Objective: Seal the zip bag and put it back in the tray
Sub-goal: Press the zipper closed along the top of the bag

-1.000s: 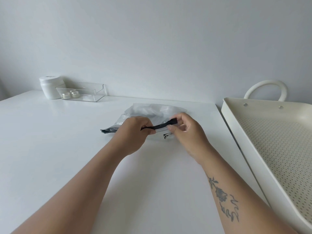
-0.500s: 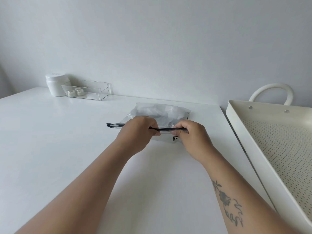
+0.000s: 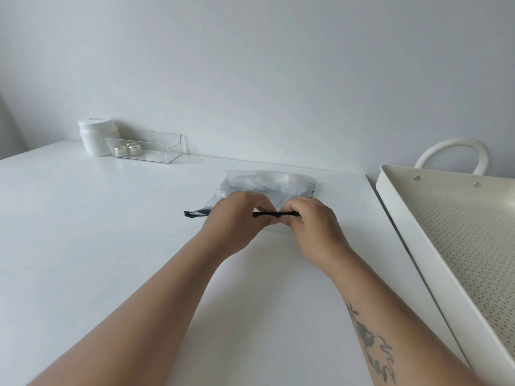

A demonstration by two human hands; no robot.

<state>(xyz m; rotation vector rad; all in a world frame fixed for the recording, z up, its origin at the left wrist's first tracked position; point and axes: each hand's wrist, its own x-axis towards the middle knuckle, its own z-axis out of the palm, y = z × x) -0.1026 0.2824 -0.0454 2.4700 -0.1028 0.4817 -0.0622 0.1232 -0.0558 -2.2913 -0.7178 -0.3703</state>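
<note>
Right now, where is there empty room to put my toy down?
The tray holds nothing in its visible part. The table is bare left of the arms, before the clear box and white jar. It's crowded around both hands and the zip bag.

Bag (image 3: 267, 183) mid-table (image 3: 111, 246), tray (image 3: 395, 207) to its right.
Jar (image 3: 96, 136) and box (image 3: 156, 149) sit together, far left, by the wall.

Open white table (image 3: 111, 246) left of and nearer than the fingers (image 3: 274, 218). Directly beyond the fingertips, the zip bag (image 3: 267, 183), lying flat. Far off to the left, against the wall: white jar (image 3: 96, 136) and clear organiser (image 3: 150, 147). Right of the fingers a bare strip, then the tray (image 3: 401, 218) wall rising as a barrier.
</note>
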